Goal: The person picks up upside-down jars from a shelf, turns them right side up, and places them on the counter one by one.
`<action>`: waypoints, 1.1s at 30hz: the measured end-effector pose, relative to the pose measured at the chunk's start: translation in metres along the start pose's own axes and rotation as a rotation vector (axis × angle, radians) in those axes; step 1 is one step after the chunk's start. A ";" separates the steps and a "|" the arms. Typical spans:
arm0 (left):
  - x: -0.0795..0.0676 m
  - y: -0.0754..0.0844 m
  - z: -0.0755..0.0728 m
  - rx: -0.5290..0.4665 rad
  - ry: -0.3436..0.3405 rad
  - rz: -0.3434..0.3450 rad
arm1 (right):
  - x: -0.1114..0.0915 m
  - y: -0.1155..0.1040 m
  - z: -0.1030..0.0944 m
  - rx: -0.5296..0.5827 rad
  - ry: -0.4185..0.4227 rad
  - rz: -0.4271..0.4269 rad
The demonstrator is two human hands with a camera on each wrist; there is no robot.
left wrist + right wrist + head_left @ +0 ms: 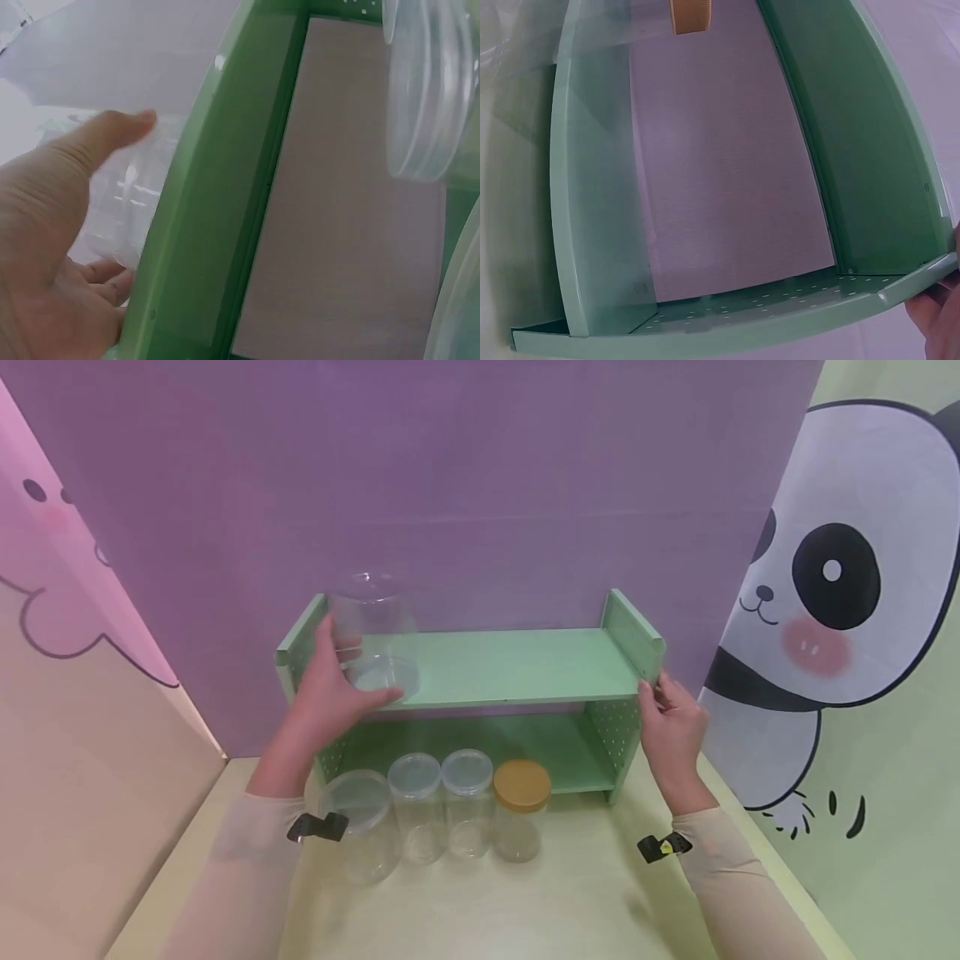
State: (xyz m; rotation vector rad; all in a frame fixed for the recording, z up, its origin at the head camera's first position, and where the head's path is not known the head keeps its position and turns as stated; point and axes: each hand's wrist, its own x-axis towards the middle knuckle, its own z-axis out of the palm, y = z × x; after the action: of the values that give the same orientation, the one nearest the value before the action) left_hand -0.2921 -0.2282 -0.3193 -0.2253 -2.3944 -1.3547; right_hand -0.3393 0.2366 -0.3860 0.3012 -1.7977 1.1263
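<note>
My left hand (324, 697) holds a large clear jar (386, 639) at the left end of a green two-tier shelf (517, 668). Thumb and fingers lie around the jar's lower part; whether its base touches the top board, I cannot tell. In the left wrist view the jar (124, 199) appears behind the thumb, beside the green board. My right hand (673, 731) grips the front edge of the shelf's right side panel with thumb and fingers. Only some fingers of that hand (934, 315) show at the right wrist view's edge.
Before the shelf stand a wide clear jar (367, 835), two narrower clear-lidded jars (418, 827) (468, 822) and a jar with an orange-brown lid (522, 785). A purple wall (487, 468) rises behind the shelf. The pale tabletop (525, 910) extends in front.
</note>
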 end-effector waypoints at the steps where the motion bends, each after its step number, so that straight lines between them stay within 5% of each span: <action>1: -0.002 0.001 0.001 -0.007 0.005 0.014 | 0.000 0.000 0.000 -0.004 -0.001 0.002; 6: -0.019 0.008 0.005 -0.043 0.007 0.078 | 0.000 0.000 -0.001 -0.010 -0.006 0.017; 15: -0.066 0.017 0.022 -0.150 -0.105 0.200 | -0.001 0.001 -0.006 0.001 -0.022 0.034; 26: -0.113 0.021 0.054 -0.179 -0.250 0.202 | 0.002 -0.007 -0.022 -0.015 -0.099 0.144; 33: -0.131 0.015 0.076 -0.211 -0.308 0.217 | -0.010 -0.041 -0.034 0.060 -0.013 0.103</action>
State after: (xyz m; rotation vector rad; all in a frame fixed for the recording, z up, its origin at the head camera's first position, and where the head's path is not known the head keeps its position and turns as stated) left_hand -0.1855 -0.1497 -0.3947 -0.7788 -2.3723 -1.5605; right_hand -0.2885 0.2390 -0.3675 0.2543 -1.8105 1.2553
